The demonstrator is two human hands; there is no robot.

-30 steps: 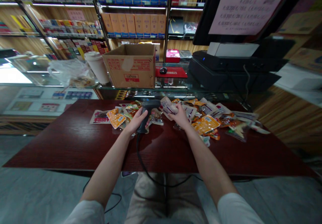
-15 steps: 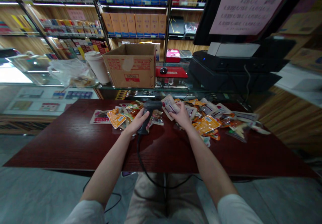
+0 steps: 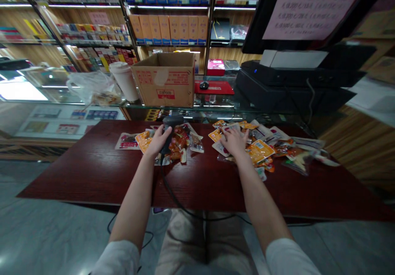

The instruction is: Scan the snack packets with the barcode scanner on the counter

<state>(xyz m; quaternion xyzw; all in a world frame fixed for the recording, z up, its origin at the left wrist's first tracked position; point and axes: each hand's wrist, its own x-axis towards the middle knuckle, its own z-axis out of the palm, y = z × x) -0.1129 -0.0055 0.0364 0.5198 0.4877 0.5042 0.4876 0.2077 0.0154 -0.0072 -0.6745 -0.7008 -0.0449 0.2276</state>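
Shop room, lit shelves (image 3: 231, 54) running along the far side, orange boxes (image 3: 173, 30) lining the middle ones. Glass counter (image 3: 212, 111) standing in front of them, dark red table (image 3: 92, 172) sitting on its near side. Gray floor (image 3: 46, 225) showing left and right below the table.

On the counter, left to right: clear bag (image 3: 89, 83), white cup (image 3: 126, 83) and open carton (image 3: 175, 86) standing close together, then mouse (image 3: 204, 85) resting on red pad (image 3: 220, 88), then black box (image 3: 271, 89) carrying a white box (image 3: 293, 58). Monitor (image 3: 257, 24) looming above that, pink sign (image 3: 311, 11) covering most of its face. Carton is blocking part of the low shelf; monitor is blocking shelves behind it.

Table is carrying food packs (image 3: 261, 150) in two piles, left pile (image 3: 179, 140) and right pile (image 3: 278, 133) lying apart. Left hand (image 3: 157, 141) is gripping the scanner (image 3: 166, 145) by its handle, both hiding packs in the left pile. Cable (image 3: 169, 189) is trailing from the handle over the table's near edge, then right across trousers (image 3: 228, 242). Right hand (image 3: 236, 141) is covering the left part of the right pile, fingers spreading apart; contact underneath is hidden, can't tell.
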